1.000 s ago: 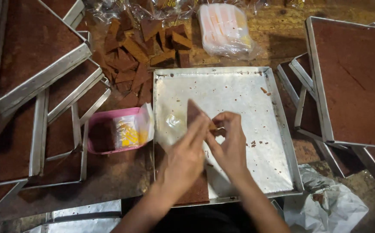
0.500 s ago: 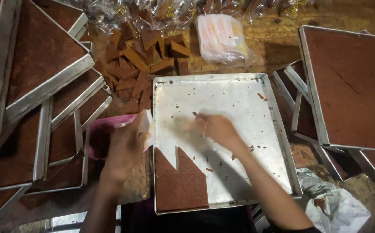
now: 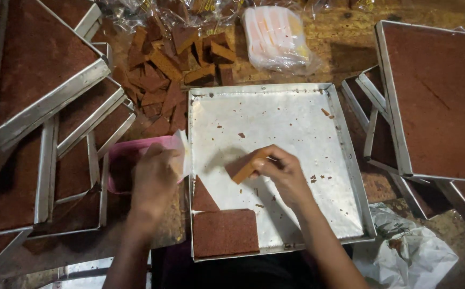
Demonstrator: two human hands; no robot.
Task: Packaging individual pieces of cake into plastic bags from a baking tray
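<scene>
**Cake wedge lifted from a nearly emptied tray**

Along the left edge of the frame, stacked metal trays of brown cake (image 3: 34, 69) lean on one another at angles, overlapping so that many fit in little room. Just right of them, at lower left of centre, a pink plastic box (image 3: 120, 160) lies with its open mouth turned toward the middle, within easy reach. The left hand (image 3: 155, 179) rests on the box's near edge, fingers curled over a pale flap of wrapper there; whether they pinch it tightly I cannot tell, since the fingertips are hidden.

Above, at upper centre, a loose heap of cut cake wedges (image 3: 173, 69) lies on the wooden surface beside crinkled clear bags, with a bag of pale pink sheets (image 3: 275, 37) to its right.

In the centre sits the large flat tray (image 3: 296, 123), mostly bare and dotted with crumbs. A remaining cake slab (image 3: 224, 233) with a triangular peak keeps to the tray's lower left corner. The right hand (image 3: 283, 174) hovers over the tray's middle, fingers closed around a cake wedge (image 3: 243, 170), raised just clear of the tray floor and pointing toward the box.

At right, more full cake trays (image 3: 435, 101) overlap, and crumpled white paper (image 3: 419, 251) lies at lower right.
</scene>
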